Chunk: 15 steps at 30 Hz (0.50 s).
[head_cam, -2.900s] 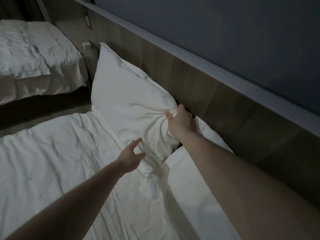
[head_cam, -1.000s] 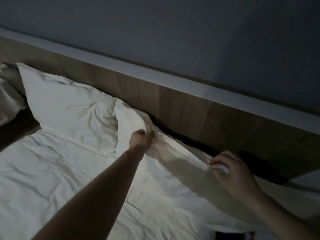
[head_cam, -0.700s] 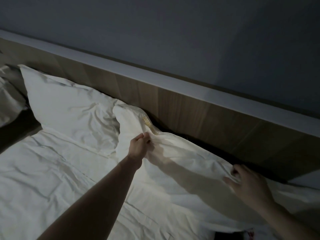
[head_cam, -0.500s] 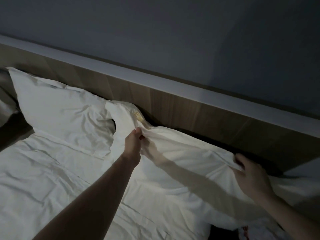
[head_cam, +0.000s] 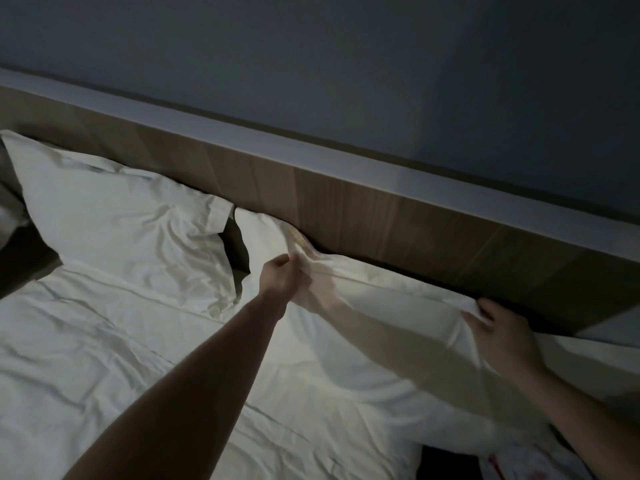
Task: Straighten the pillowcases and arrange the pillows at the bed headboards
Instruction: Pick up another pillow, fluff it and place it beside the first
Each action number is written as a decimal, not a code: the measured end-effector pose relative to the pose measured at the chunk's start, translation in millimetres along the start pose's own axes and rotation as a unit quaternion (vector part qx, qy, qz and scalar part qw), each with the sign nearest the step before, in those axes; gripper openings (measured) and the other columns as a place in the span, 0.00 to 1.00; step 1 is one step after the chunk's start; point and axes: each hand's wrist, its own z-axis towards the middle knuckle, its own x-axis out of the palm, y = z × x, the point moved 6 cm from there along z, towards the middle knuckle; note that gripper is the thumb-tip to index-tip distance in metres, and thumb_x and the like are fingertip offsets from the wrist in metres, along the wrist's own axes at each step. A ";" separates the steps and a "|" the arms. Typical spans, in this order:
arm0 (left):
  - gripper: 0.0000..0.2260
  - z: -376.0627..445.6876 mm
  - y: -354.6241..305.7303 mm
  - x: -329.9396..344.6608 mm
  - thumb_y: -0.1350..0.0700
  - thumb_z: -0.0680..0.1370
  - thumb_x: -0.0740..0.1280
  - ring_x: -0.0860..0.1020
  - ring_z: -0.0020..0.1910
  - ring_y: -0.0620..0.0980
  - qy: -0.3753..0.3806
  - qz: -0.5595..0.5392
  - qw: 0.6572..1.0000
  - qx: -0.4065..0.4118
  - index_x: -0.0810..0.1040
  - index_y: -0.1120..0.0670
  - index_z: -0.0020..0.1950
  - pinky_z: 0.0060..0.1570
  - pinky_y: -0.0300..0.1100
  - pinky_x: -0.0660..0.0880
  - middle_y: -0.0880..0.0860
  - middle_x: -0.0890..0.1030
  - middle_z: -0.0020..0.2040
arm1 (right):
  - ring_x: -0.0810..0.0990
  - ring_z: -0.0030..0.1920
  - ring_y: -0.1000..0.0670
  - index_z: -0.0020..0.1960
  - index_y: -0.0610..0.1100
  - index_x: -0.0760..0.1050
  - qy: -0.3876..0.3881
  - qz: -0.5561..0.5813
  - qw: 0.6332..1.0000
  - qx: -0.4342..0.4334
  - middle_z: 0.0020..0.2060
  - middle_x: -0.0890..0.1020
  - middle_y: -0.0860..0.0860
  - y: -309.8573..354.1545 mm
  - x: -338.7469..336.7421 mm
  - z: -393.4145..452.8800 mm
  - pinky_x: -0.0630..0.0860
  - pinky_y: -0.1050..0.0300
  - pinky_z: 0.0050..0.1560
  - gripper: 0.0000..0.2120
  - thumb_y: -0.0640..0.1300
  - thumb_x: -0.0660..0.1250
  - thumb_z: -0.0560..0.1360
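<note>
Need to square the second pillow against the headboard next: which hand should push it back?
Probably right: the right hand grips the pillow edge beside the headboard; left hand pinches farther out.

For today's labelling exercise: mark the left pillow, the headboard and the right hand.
left pillow point(head_cam: 121, 216), head view, middle of its face.
headboard point(head_cam: 381, 216), head view, wood panel.
right hand point(head_cam: 502, 337), head view, back of hand.

Bed point(head_cam: 86, 375) in wrinkled white sheet, two white pillows point(head_cam: 121, 226) point(head_cam: 381, 327) lying at its head, leaning against wooden headboard point(head_cam: 381, 216)
</note>
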 end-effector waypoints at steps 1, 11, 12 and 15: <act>0.19 -2.7 -4.2 -2.2 0.50 0.85 0.62 0.76 0.39 0.51 -0.016 -0.027 0.999 0.027 0.80 0.66 0.47 0.38 0.42 0.71 0.56 0.81 0.40 | 0.81 0.42 0.38 0.41 0.48 0.74 -0.012 0.028 1.000 -0.005 0.37 0.81 0.46 2.6 -4.6 -3.5 0.75 0.48 0.41 0.09 0.46 0.70 0.79; 0.18 9.9 17.3 -24.1 0.48 0.84 0.63 0.77 0.38 0.50 -0.075 -0.007 0.997 0.025 0.80 0.56 0.38 0.39 0.42 0.72 0.50 0.81 0.36 | 0.80 0.41 0.39 0.45 0.42 0.77 -0.002 0.056 0.996 -0.064 0.36 0.82 0.44 27.7 9.6 12.5 0.68 0.51 0.39 0.08 0.44 0.69 0.81; 0.17 9.1 19.6 -22.2 0.49 0.84 0.63 0.79 0.38 0.48 -0.042 0.027 0.999 0.015 0.82 0.53 0.39 0.38 0.40 0.74 0.49 0.83 0.37 | 0.81 0.43 0.37 0.46 0.41 0.77 0.013 0.039 0.998 -0.047 0.39 0.83 0.42 19.7 16.6 12.5 0.68 0.52 0.41 0.08 0.45 0.69 0.81; 0.16 3.1 16.2 -18.4 0.49 0.84 0.64 0.78 0.39 0.45 -0.012 0.052 0.998 0.021 0.80 0.48 0.38 0.40 0.38 0.74 0.46 0.82 0.39 | 0.81 0.44 0.37 0.41 0.49 0.73 0.015 0.032 0.999 -0.029 0.36 0.78 0.48 4.1 22.1 2.8 0.69 0.51 0.42 0.11 0.48 0.69 0.81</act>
